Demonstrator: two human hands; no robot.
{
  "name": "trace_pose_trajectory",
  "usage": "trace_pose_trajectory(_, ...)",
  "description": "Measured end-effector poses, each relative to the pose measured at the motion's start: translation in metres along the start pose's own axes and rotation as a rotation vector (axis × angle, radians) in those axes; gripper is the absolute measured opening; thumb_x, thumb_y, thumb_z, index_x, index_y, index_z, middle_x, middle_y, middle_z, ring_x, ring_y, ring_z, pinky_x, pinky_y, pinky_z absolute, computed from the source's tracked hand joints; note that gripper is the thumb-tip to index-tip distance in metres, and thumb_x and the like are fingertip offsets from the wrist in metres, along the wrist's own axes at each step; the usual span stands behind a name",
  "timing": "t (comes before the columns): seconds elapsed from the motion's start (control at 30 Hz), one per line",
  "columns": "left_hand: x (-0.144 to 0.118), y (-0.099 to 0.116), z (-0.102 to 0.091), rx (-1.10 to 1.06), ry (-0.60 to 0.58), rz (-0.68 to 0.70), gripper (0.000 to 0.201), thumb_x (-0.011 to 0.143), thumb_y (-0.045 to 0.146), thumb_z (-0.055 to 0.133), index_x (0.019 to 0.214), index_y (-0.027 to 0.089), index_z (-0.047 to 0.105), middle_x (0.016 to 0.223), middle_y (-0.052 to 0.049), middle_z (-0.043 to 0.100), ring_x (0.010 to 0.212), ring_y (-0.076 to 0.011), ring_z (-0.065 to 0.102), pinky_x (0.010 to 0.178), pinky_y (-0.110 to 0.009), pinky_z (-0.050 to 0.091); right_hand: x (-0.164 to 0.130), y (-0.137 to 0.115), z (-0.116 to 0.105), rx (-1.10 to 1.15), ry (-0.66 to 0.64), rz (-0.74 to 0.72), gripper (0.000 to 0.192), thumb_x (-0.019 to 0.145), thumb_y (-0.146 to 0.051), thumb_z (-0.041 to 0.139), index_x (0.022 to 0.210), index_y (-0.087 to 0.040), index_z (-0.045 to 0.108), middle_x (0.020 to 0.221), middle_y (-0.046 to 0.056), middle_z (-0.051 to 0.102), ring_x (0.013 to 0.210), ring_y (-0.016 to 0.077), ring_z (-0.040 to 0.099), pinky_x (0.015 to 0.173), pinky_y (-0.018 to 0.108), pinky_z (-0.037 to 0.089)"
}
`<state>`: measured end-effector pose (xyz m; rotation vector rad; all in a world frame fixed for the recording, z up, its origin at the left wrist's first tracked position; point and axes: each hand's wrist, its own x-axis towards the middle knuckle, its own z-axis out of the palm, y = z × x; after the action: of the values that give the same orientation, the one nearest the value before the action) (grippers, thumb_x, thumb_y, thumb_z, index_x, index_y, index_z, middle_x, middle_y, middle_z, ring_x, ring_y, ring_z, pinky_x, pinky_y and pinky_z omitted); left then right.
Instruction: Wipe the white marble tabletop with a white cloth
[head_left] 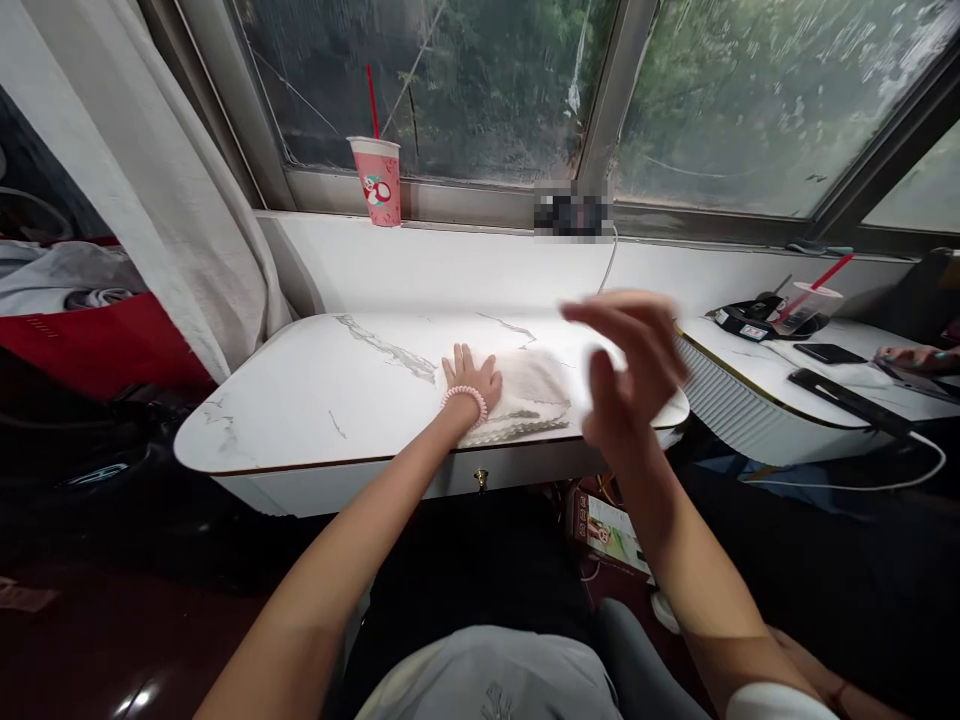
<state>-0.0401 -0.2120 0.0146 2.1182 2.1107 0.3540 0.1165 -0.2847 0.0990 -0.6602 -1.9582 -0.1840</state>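
On the white marble-patterned table [300,390] lies a folded pale cloth [534,385] with a wavy, patterned front edge. My left hand [472,378] rests flat on the cloth's left end, fingers spread. A pink beaded band [466,395] circles that wrist. My right hand [634,360] is raised above the right part of the table, apart from the cloth and blurred by motion. Its thumb and forefinger stand apart, and nothing shows between them.
A pink paper cup [379,185] with a red straw stands on the windowsill. To the right, another table [780,385] holds a clear cup [810,305], a phone [829,353] and a black corded device [847,400]. Another person's hand [919,357] is there. A printed box [611,535] lies below.
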Motion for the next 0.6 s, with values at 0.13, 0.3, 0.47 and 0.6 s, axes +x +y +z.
trace_pose_trajectory(0.13,0.003,-0.004,-0.007,0.017,-0.094,0.034,0.061,0.098,0.043,0.022,0.152,0.016,0.034,0.164,-0.012,0.02,0.152,-0.0306,0.009,0.121,-0.053,0.011,0.007,0.048,0.059,-0.146,-0.428,0.469,0.038,0.098,-0.027,0.041,0.13,-0.014,0.056,0.134,0.015,0.057,0.128,0.0299,0.051,0.105,0.049,0.044)
trace_pose_trajectory(0.3,0.002,0.005,-0.007,0.093,-0.096,0.02,0.062,0.097,0.041,0.025,0.151,0.012,0.034,0.158,-0.016,0.033,0.148,-0.035,0.022,0.12,-0.053,0.014,-0.014,0.081,0.112,-0.412,-0.695,0.852,0.055,0.095,-0.032,0.041,0.141,-0.001,0.044,0.145,0.03,0.044,0.135,0.0429,0.04,0.107,0.069,0.024)
trace_pose_trajectory(0.47,0.017,0.012,0.003,0.131,-0.042,0.052,0.058,0.098,0.035,0.023,0.15,0.015,0.037,0.157,-0.014,0.036,0.148,-0.0344,0.024,0.12,-0.055,0.013,-0.019,0.107,0.129,-0.308,-0.619,0.566,0.037,0.096,-0.021,0.034,0.119,-0.01,0.062,0.121,0.019,0.065,0.122,0.03,0.053,0.11,0.054,0.029)
trace_pose_trajectory(0.6,0.05,0.01,0.006,0.103,-0.028,0.062,0.057,0.098,0.038,0.023,0.149,0.017,0.039,0.156,-0.011,0.039,0.147,-0.035,0.025,0.121,-0.051,0.016,-0.008,0.14,0.145,-0.257,-0.603,0.656,0.031,0.095,-0.021,0.035,0.094,-0.016,0.066,0.109,0.014,0.07,0.112,0.0263,0.058,0.104,0.045,0.036)
